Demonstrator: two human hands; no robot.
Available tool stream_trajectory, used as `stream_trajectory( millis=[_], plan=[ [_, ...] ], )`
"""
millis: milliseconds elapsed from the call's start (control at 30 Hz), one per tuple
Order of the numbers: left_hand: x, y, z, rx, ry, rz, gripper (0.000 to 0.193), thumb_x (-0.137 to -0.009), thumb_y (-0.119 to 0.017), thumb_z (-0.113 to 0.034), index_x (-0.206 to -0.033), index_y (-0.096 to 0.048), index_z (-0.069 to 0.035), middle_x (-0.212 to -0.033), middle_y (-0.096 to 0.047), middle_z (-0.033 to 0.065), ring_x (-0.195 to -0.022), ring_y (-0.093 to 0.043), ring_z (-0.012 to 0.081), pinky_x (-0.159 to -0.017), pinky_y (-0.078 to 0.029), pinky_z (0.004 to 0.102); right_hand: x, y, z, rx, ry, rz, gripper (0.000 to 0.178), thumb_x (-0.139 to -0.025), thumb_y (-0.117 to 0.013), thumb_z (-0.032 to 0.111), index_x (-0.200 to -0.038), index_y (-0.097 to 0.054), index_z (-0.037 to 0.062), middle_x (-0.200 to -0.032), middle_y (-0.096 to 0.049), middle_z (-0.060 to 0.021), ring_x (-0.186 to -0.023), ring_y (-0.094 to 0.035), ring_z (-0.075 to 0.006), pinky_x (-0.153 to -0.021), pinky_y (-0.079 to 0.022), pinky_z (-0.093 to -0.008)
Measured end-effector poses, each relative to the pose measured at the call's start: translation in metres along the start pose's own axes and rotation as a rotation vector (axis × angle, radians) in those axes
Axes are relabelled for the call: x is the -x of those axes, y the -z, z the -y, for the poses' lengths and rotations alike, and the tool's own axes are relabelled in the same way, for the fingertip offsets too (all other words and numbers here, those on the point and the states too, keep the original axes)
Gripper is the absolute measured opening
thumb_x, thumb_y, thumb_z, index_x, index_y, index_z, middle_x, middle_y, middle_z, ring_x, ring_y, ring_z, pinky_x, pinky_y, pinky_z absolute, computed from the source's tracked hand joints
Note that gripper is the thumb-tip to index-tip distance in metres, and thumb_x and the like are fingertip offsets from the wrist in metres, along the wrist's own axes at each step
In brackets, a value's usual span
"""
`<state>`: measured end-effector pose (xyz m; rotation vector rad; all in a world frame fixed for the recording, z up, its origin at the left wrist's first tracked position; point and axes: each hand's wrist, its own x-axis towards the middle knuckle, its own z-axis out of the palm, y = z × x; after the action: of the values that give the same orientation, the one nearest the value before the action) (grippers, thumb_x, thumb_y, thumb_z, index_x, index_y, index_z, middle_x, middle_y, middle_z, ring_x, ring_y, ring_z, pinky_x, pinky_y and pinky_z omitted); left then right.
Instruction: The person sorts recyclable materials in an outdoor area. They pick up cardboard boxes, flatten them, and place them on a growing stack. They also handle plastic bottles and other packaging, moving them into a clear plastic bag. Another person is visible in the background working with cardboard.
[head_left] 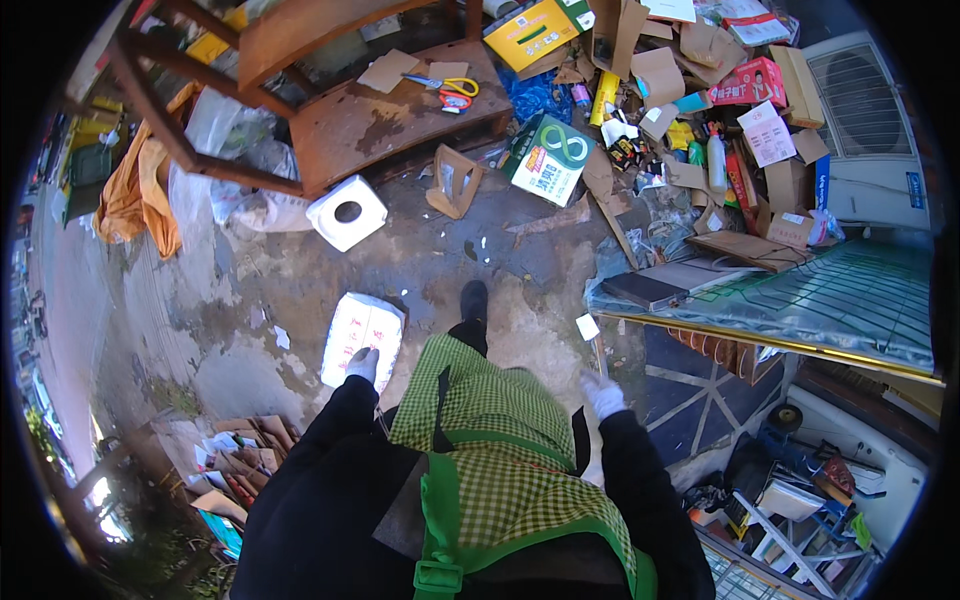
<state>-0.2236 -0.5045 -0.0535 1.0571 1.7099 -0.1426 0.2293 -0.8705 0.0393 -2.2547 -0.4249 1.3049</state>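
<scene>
Low on my left side, my left hand point(362, 366), in a whitish glove, grips the near edge of a white, flattish package point(362, 325) with red lettering. Its thumb lies on top, and the other fingers are hidden beneath. My right hand point(602, 394), also gloved, hangs out on the right, its fingers small and blurred. Just beyond it is a small white piece point(588, 327) with a narrow brown strip running toward the fingers; whether the hand holds that strip is unclear. A green checked apron point(500, 410) covers my front, and one dark shoe point(474, 301) shows ahead.
Ahead stands a brown wooden bench point(390, 130) with scissors point(452, 92) on it. A white box with a round hole point(347, 213) and a green box point(546, 160) sit on the floor. Cardboard and packaging pile up at far right. A glass-topped frame point(800, 300) juts in from the right.
</scene>
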Motion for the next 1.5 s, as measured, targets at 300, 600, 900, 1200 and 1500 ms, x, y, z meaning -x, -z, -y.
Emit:
stream_trajectory(
  millis=[300, 600, 900, 1200, 1500],
  plan=[
    [-0.005, -0.086, -0.241, 0.160, -0.137, 0.081, 0.046, -0.099, -0.061, -0.033, -0.137, -0.060, -0.007, -0.109, -0.068, 0.0036, -0.098, -0.062, 0.0137, -0.077, -0.048, 0.0278, -0.229, 0.146, 0.125, -0.047, -0.065, -0.041, 0.038, -0.094, -0.067, 0.026, -0.123, -0.068, -0.0001, -0.114, -0.073, -0.0140, -0.106, -0.068, -0.0225, -0.094, -0.050, -0.0316],
    [-0.084, -0.271, -0.343, 0.032, -0.144, 0.087, 0.050, -0.098, -0.062, -0.026, -0.138, -0.054, 0.004, -0.132, -0.063, 0.0156, -0.120, -0.061, 0.0231, -0.104, -0.045, 0.0322, -0.562, 0.192, 0.141, 0.312, 0.000, 0.100, 0.049, -0.094, -0.058, 0.043, -0.123, -0.067, 0.0046, -0.123, -0.068, -0.0184, -0.122, -0.060, -0.0343, -0.104, -0.045, -0.0399],
    [-0.241, -0.447, -0.491, -0.226, -0.284, -0.055, 0.060, -0.097, -0.063, -0.031, -0.145, -0.048, 0.001, -0.140, -0.058, 0.0203, -0.132, -0.054, 0.0272, -0.109, -0.042, 0.0349, -0.764, 0.164, 0.140, -0.242, -0.105, 0.063, 0.038, -0.093, -0.066, 0.038, -0.106, -0.072, 0.0027, -0.106, -0.072, -0.0125, -0.092, -0.068, -0.0231, -0.079, -0.052, -0.0340],
    [-0.322, -0.510, -0.539, 0.023, -0.382, -0.187, 0.079, -0.093, -0.057, -0.056, -0.146, -0.045, 0.002, -0.146, -0.050, 0.0251, -0.136, -0.049, 0.0355, -0.112, -0.037, 0.0391, -0.809, 0.130, 0.147, -1.117, -0.690, 0.423, 0.050, -0.101, -0.055, 0.044, -0.132, -0.055, 0.0049, -0.132, -0.062, -0.0169, -0.121, -0.059, -0.0352, -0.104, -0.045, -0.0575],
    [-0.187, -0.427, -0.483, 0.484, -0.071, -0.090, 0.056, -0.105, -0.048, -0.042, -0.137, -0.055, 0.003, -0.128, -0.062, 0.0098, -0.116, -0.057, 0.0188, -0.101, -0.043, 0.0326, -0.577, 0.143, 0.181, -0.599, 0.004, 0.412, 0.085, -0.088, -0.064, 0.007, -0.159, -0.018, 0.0066, -0.134, -0.054, -0.0075, -0.113, -0.058, -0.0147, -0.093, -0.050, -0.0330]
  ],
)
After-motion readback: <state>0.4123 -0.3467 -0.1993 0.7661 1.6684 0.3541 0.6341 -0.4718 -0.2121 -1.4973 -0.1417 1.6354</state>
